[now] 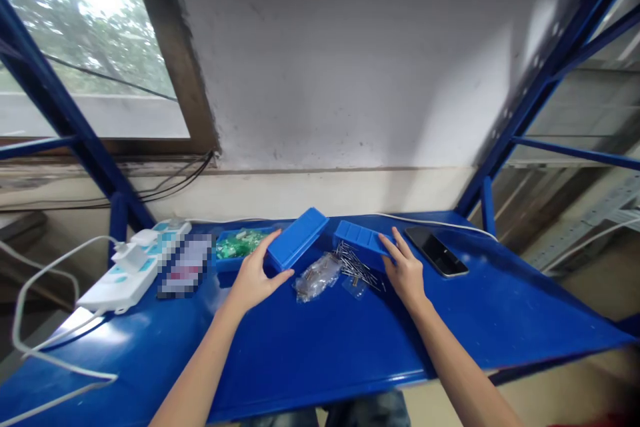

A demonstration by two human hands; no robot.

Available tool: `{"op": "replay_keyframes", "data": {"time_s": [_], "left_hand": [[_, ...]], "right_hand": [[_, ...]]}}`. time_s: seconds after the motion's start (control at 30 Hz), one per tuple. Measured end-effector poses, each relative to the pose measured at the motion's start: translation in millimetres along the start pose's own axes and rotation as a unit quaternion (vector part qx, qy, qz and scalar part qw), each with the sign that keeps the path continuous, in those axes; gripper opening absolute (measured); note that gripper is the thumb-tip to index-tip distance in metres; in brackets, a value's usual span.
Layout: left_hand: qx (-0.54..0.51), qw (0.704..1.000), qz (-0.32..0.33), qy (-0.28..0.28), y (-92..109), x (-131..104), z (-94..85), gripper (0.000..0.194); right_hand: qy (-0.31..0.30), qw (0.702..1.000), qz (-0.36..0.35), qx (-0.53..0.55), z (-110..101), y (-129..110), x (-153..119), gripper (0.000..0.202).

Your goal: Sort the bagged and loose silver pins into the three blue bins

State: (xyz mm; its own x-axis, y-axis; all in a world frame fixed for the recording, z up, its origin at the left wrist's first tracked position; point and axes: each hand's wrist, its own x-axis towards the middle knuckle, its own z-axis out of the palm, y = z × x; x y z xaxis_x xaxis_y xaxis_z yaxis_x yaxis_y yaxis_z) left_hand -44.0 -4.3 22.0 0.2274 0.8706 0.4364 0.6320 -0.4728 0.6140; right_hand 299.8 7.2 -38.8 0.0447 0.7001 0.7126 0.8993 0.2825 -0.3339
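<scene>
My left hand (257, 273) grips a blue plastic bin (299, 238) between thumb and fingers, tilted above the table. With its fingers on the right end of a second blue bin (361, 237), my right hand (404, 270) holds that one tipped toward me. A loose pile of thin metal screws or nails (354, 265) lies at its lower edge. Beside the pile sits a clear plastic bag (319, 277) with small brownish pieces inside. A smaller clear bag (355, 287) lies just below the pile. Left of my left hand stands a blue bin of green pieces (240, 244).
The blue table (320, 347) carries a black phone (437, 251) at right. At left are a blurred-out flat item (186, 267) and a white power strip (135, 273) with cables (23, 320). Blue frame posts (530, 93) rise at both sides, before a wall.
</scene>
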Motion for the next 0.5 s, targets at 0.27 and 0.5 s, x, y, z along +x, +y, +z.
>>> {"op": "replay_keyframes", "data": {"time_s": [0.27, 0.5], "left_hand": [[0.006, 0.996, 0.010, -0.089, -2, 63, 5.0, 0.074], [-0.017, 0.987, -0.156, -0.022, -23, 110, 39.4, 0.078]], "right_hand": [[-0.005, 1.000, 0.003, 0.011, 2, 7, 1, 0.042], [0.008, 0.994, 0.101, 0.041, 4, 33, 52, 0.046]]}}
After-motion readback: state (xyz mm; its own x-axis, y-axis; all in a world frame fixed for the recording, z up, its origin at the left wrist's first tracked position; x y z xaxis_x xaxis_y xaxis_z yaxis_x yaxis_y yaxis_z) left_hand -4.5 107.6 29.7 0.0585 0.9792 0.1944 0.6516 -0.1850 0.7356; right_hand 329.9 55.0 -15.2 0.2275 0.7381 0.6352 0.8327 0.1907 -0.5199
